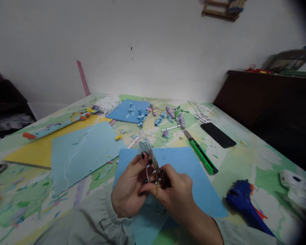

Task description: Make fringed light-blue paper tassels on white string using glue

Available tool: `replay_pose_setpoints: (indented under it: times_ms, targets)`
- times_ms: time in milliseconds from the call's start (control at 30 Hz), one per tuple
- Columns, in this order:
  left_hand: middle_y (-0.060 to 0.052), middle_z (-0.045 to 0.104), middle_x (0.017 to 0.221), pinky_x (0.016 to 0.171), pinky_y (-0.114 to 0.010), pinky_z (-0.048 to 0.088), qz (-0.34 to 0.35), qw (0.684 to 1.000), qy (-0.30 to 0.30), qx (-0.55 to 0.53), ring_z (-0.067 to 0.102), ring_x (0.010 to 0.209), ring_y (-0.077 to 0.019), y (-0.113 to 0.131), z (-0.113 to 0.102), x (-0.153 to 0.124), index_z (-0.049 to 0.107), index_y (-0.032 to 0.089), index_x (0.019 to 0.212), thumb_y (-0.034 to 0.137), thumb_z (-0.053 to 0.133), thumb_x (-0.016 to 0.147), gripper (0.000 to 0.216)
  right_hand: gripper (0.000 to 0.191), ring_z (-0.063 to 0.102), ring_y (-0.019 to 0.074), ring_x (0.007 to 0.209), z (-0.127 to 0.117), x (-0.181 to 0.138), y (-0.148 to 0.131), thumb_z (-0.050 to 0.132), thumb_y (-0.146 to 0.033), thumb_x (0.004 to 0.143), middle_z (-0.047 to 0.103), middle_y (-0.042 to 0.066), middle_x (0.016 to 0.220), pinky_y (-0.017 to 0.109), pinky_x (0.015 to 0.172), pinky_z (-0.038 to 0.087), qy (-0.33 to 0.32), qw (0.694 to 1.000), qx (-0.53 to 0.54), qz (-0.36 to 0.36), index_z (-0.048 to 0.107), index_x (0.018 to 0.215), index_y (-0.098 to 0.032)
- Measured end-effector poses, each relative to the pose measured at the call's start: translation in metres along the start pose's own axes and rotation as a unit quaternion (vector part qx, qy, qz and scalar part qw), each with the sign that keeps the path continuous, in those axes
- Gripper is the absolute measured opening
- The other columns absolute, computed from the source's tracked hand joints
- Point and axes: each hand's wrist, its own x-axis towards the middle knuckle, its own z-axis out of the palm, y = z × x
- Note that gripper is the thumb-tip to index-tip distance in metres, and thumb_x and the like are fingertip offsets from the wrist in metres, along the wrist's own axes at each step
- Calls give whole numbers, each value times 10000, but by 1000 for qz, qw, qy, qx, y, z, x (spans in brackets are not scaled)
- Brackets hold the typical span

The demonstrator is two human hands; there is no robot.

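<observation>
My right hand (177, 190) is closed around the gold handles of a pair of scissors (155, 163), whose blades point up and away from me. Between the thumb and fingers of my left hand (127, 189) is a small pale blue piece (143, 147), pinched right beside the blades. Whether the blades touch it I cannot tell. A thin white strip (147, 173) shows near the left fingers. Both hands are above a blue sheet (188, 163) on the table.
A green craft knife (202, 154) and a black phone (218, 135) lie to the right, with a blue glue gun (244, 204) nearer. A pale blue sheet (91, 146) overlaps a yellow sheet (35, 149) on the left. Several curled foam pieces (169, 112) lie behind.
</observation>
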Motion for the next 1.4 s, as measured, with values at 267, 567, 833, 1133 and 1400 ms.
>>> replay_pose_setpoints:
  times_ms: [267,567,833,1133,1400]
  targets:
    - [23,593,602,408,-149,438,15,1000,13,-6,487,443,-56,-1,3,0,626,170,668,293,795,612,216,369,446,63,352,1,2,0,590,-516,778,561,-38,448,191,382,277,6,1000,0,-3,483,659,-184]
    - [0,589,597,389,-145,416,17,1000,-5,-13,512,472,-78,-2,1,-2,656,146,677,274,827,556,245,418,442,44,325,3,3,-2,548,-553,790,536,-57,420,173,366,268,54,998,-2,-38,490,639,-168]
    - [5,559,611,324,-122,320,7,1000,-17,-5,462,456,-65,0,1,-2,651,160,717,307,856,482,345,449,389,37,308,4,5,0,507,-562,811,488,-64,389,174,356,247,64,997,-23,-46,472,591,-173]
    - [39,507,568,374,-146,351,49,998,-23,30,436,458,-56,6,1,0,626,152,678,253,840,523,283,424,322,35,368,-5,5,4,593,-522,767,386,-83,420,156,392,257,29,999,3,-17,443,587,-169]
    - [42,499,507,430,-166,308,227,945,-9,237,420,461,-52,24,-2,5,620,126,582,255,791,581,214,395,350,38,355,-32,18,17,690,-521,670,418,-76,407,162,396,264,12,997,-74,-22,568,582,-155]
